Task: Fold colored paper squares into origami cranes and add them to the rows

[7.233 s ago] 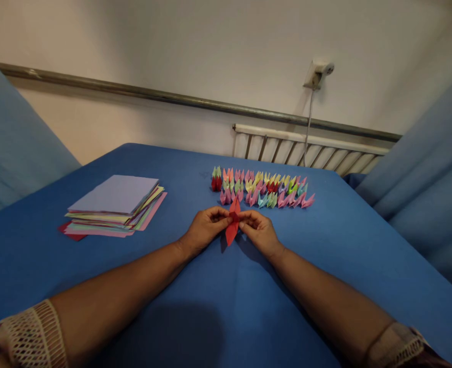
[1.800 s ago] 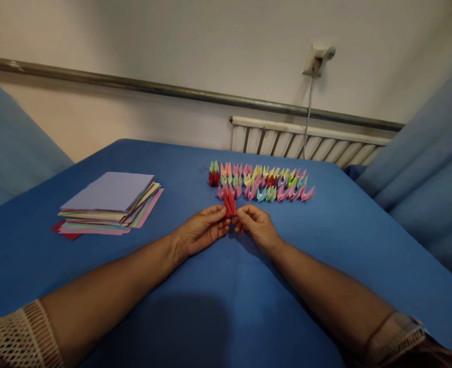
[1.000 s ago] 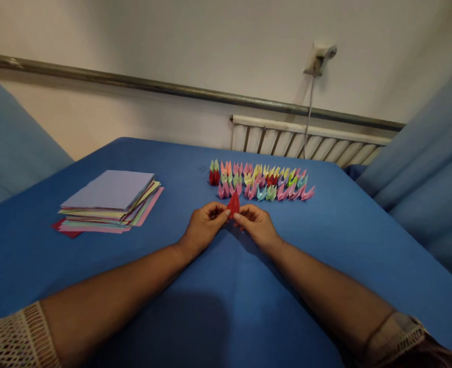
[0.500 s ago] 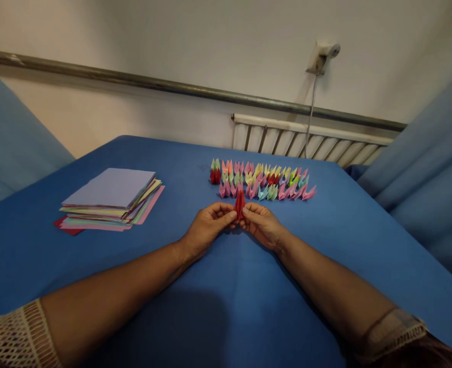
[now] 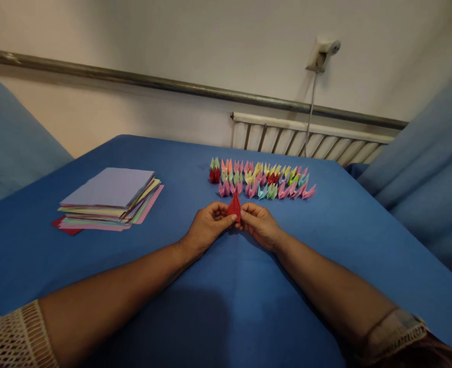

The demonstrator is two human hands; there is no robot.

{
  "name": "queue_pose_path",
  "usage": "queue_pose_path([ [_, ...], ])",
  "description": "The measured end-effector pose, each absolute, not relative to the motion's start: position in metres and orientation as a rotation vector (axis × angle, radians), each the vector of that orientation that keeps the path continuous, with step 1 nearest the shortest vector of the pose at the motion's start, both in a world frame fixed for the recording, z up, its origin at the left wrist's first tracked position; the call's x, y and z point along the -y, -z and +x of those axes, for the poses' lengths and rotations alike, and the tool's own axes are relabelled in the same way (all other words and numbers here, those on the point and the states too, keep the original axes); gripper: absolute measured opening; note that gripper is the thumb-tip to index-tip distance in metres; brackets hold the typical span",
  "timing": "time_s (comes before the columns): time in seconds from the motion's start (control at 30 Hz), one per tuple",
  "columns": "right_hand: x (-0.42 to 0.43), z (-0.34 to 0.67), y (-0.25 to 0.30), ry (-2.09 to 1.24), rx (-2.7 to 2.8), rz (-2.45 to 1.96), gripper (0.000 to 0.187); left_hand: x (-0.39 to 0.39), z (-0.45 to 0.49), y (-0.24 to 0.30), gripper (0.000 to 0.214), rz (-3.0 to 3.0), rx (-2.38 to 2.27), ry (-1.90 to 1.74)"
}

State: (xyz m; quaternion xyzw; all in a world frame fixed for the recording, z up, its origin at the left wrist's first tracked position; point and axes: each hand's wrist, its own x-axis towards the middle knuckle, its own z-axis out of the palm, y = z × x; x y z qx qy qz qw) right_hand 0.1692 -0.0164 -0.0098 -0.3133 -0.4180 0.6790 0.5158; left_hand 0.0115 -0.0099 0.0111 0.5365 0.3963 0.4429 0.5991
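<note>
Between my two hands a small red folded paper (image 5: 234, 206) stands upright, its pointed end up and a flat face toward me. My left hand (image 5: 211, 221) pinches its left side, thumb in front. On the right edge my right hand (image 5: 262, 223) is closed with thumb and fingertips; the fingers behind the paper are partly hidden. Just beyond my hands, several folded paper cranes (image 5: 271, 178) in pink, yellow, green, red and blue stand in rows.
A stack of coloured paper squares (image 5: 109, 186), lavender on top, lies at the left of the blue-covered table (image 5: 164, 312). Behind the table are a radiator (image 5: 287, 134), a metal pipe (image 5: 195, 88) and a wall socket (image 5: 319, 56) with a cord. Blue curtains (image 5: 436, 168) hang at the sides.
The red paper has gone from an edge-on, parted look to a flat face turned toward me, leaning slightly left. Both hands stay in nearly the same place.
</note>
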Motion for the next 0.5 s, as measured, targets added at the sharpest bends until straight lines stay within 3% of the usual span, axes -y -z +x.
queue_pose_path([
  [0.13, 0.0179, 0.1675, 0.0076, -1.581, 1.061, -0.797, 0.033, 0.0082, 0.0114, -0.0091, 0.024, 1.279, -0.988, -1.072],
  [0.3, 0.0165, 0.1685, 0.0089, -1.527, 1.116, -0.796, 0.029, 0.0085, 0.0103, -0.014, 0.04, 1.217, -0.933, -1.071],
  [0.5, 0.014, 0.1666, 0.0139, -1.413, 1.127, -0.875, 0.034, 0.0076, 0.0087, -0.016, 0.023, 1.209, -0.883, -0.99],
])
